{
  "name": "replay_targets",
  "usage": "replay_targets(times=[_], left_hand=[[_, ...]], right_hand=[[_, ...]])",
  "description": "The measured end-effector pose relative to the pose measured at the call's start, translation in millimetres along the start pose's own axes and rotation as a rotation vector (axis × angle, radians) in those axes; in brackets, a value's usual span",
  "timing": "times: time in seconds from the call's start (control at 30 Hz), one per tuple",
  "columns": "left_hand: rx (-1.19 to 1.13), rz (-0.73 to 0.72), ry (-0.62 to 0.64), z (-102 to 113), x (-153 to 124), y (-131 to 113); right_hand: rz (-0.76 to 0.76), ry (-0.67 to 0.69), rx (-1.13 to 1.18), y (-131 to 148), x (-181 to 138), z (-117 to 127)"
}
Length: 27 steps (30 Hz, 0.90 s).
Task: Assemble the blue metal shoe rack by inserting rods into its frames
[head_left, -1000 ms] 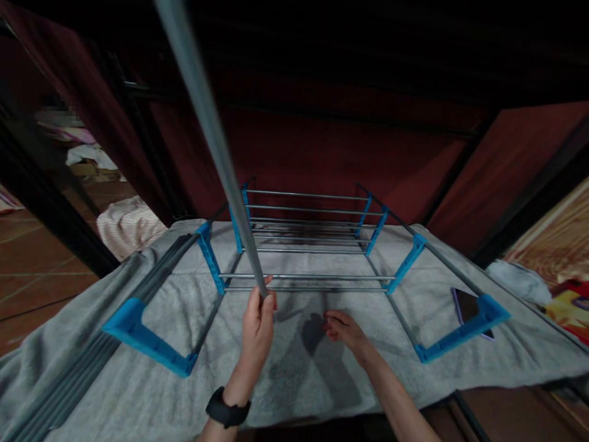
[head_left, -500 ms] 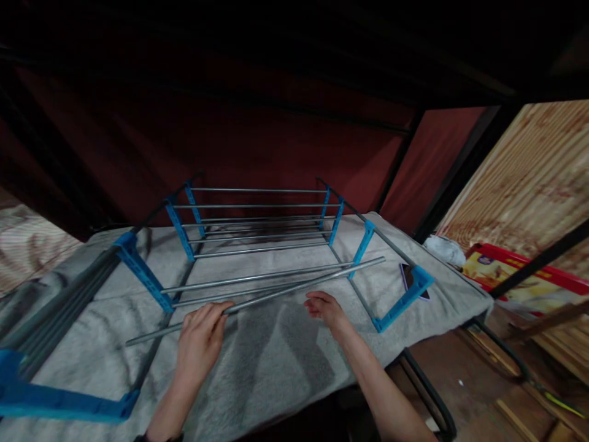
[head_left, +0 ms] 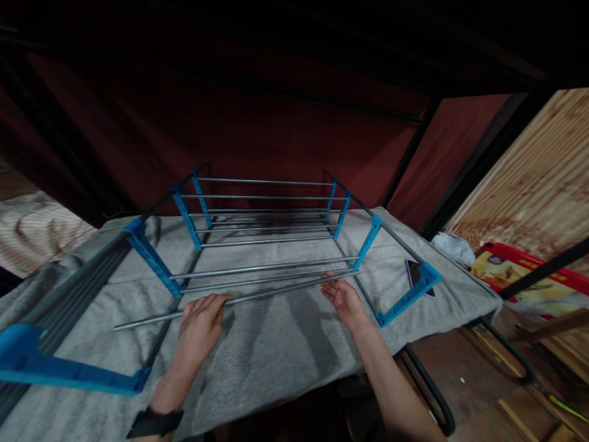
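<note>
My left hand (head_left: 202, 322) is closed around a loose grey metal tube (head_left: 276, 291), left of its middle. The tube lies slantwise in front of the rack, its left end sticking out past my hand. Near its other end, my right hand (head_left: 343, 298) has its fingers loosely curled at the tube, with a fingertip showing on the far side. Beyond the hands lies a rack frame with blue plastic brackets (head_left: 154, 261) and several metal crossbars (head_left: 267, 268). The nearest bracket pair, a left bracket (head_left: 73, 371) and a right bracket (head_left: 409, 298), has no crossbar between them.
Grey cloth (head_left: 271, 356) covers the surface under the rack. More tubes (head_left: 87, 294) lie along the left side. A phone (head_left: 414, 273) rests behind the right bracket. Dark metal posts (head_left: 488, 159) stand around, and a red and yellow box (head_left: 529, 276) is at the right.
The loose tube's right end has come down and left, toward the rack's front crossbars. My right hand has moved up and right to the tube. My left hand keeps its hold.
</note>
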State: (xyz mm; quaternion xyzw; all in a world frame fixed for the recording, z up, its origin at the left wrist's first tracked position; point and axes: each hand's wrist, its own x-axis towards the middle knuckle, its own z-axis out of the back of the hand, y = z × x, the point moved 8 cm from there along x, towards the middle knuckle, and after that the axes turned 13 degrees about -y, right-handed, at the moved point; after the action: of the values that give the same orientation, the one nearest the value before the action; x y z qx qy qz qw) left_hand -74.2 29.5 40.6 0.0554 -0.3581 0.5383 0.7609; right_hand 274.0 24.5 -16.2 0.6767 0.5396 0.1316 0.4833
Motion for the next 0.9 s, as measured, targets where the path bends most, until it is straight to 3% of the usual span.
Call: replay_targets(times=[0.33, 0.9], left_hand=[[0.006, 0.016, 0.028, -4.3, -1.4, 2.3], [0.014, 0.044, 0.121, -13.9, -7.0, -4.9]], right_hand=[[0.065, -0.062, 0.033, 2.6, 3.0, 8.8], [-0.056, -0.155, 0.041, -16.0, 10.3, 26.4]])
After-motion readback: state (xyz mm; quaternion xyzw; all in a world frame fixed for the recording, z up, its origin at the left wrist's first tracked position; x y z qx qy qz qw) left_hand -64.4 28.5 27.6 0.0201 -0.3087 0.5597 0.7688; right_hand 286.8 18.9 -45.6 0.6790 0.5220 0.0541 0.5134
